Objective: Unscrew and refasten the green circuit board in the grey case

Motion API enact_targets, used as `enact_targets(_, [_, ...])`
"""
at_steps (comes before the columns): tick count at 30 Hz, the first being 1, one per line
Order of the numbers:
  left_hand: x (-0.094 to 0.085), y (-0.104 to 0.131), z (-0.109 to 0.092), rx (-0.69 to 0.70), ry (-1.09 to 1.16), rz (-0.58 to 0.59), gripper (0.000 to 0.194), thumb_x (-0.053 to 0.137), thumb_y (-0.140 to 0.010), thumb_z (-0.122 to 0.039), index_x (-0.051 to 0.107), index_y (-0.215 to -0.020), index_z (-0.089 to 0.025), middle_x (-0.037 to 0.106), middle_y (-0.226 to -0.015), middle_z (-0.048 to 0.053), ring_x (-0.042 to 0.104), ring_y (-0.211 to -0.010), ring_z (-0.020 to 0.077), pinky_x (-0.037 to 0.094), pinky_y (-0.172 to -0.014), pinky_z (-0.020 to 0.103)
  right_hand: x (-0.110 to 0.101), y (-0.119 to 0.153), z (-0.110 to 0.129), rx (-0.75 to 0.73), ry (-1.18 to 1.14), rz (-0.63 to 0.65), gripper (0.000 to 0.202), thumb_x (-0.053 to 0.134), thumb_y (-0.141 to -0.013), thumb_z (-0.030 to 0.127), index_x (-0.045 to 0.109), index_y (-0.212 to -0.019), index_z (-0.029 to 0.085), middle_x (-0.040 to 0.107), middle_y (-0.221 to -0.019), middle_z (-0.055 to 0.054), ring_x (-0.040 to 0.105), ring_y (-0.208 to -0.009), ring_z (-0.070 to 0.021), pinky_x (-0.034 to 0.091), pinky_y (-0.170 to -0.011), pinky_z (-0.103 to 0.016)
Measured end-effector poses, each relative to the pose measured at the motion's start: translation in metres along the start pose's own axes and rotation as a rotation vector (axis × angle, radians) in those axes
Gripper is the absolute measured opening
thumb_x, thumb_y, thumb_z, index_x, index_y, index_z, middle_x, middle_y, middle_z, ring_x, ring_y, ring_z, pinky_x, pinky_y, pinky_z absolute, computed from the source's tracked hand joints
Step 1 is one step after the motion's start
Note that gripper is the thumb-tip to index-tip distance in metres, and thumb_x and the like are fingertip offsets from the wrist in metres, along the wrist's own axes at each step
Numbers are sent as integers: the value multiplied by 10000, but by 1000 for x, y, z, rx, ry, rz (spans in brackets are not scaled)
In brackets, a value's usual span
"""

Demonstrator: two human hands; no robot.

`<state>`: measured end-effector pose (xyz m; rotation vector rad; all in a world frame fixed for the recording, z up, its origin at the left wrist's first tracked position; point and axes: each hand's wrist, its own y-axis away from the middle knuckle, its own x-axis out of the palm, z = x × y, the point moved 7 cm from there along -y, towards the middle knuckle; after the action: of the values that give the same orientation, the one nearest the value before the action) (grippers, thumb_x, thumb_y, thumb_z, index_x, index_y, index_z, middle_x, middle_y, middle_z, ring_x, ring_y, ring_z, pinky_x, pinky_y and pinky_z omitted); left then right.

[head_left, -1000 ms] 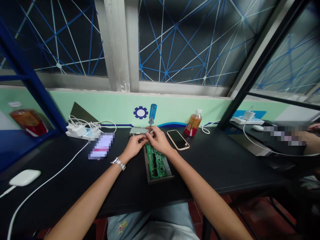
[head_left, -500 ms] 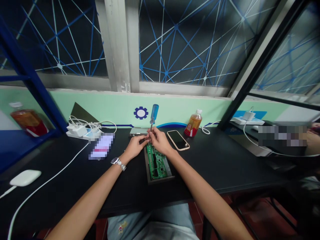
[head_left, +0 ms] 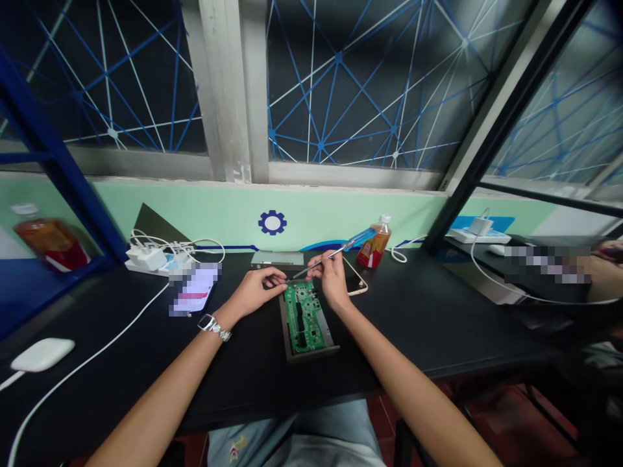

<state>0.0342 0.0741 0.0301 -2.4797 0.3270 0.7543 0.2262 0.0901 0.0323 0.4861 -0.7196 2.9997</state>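
Observation:
A green circuit board (head_left: pixel 305 314) sits in a grey metal casing (head_left: pixel 311 355) on the table. My right hand (head_left: pixel 333 280) grips a screwdriver with a clear blue handle (head_left: pixel 359 239). The tool slants, handle up to the right, and its thin shaft (head_left: pixel 311 266) points down left over the board's far edge. My left hand (head_left: pixel 257 290), with a silver watch (head_left: pixel 214 326) on the wrist, is at the casing's far left corner. Its thumb and fingers are bent together in a pinch; whatever lies between them is too small to make out.
Behind the board lies a flat grey metal piece (head_left: pixel 277 260). A phone (head_left: pixel 357 284) is partly behind my right hand, near a drink bottle (head_left: pixel 374 243). On the left are a lit phone (head_left: pixel 197 288), a power strip (head_left: pixel 158 261), a white cable (head_left: pixel 97 359) and a white charger (head_left: pixel 43 355).
The screwdriver has gone from nearly upright to slanting right, its tip off the board's far corner. My right hand moved right, and my left hand drew slightly left, apart from it.

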Motion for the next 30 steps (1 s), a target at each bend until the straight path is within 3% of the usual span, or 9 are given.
enact_targets(9, [0, 1, -8, -3, -16, -33, 254, 623, -882, -400, 737, -909, -174, 740, -809, 40, 660, -724, 177, 498, -680, 271, 3, 3, -9, 47, -106, -44, 134, 477, -935, 299, 350, -938, 257, 644, -717, 52, 622, -509, -118, 552, -486, -246])
enact_targets(19, [-4, 0, -6, 16, 32, -141, 232, 639, -874, -376, 714, -966, -176, 742, -879, 48, 676, -772, 176, 525, -748, 287, -3, -1, -14, 84, -198, -85, 175, 506, -909, 267, 333, -933, 258, 667, -702, 42, 660, -536, -143, 584, -516, -282])
enact_targets(30, [-4, 0, -5, 7, 8, -110, 242, 603, -894, -389, 715, -892, -174, 742, -852, 50, 677, -778, 186, 518, -747, 297, 1, 3, -17, 132, -234, -85, 238, 563, -893, 308, 335, -939, 255, 671, -697, 36, 677, -543, -151, 611, -547, -314])
